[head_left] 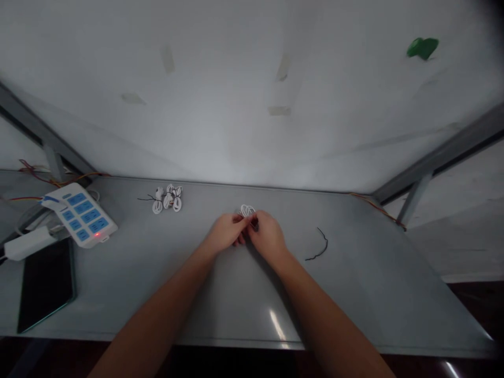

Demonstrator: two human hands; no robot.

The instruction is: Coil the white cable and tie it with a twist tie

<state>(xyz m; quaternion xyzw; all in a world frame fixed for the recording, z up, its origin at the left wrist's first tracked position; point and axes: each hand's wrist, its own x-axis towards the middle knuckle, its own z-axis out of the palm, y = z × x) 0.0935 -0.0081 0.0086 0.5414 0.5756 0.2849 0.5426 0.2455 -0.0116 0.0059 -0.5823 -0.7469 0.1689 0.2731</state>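
A coiled white cable (247,210) is pinched between the fingertips of the left hand (225,232) and the right hand (268,234) at mid-bench (197,283), near a loose black tie (319,245).

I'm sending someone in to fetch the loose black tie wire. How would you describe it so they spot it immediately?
Start at the grey table and find the person's right hand near its middle. Just to the right of that hand lies the black wire, alone and bent in a loose curve. Unlike the white cable bundles at the back left, it is dark, thin and uncoiled.
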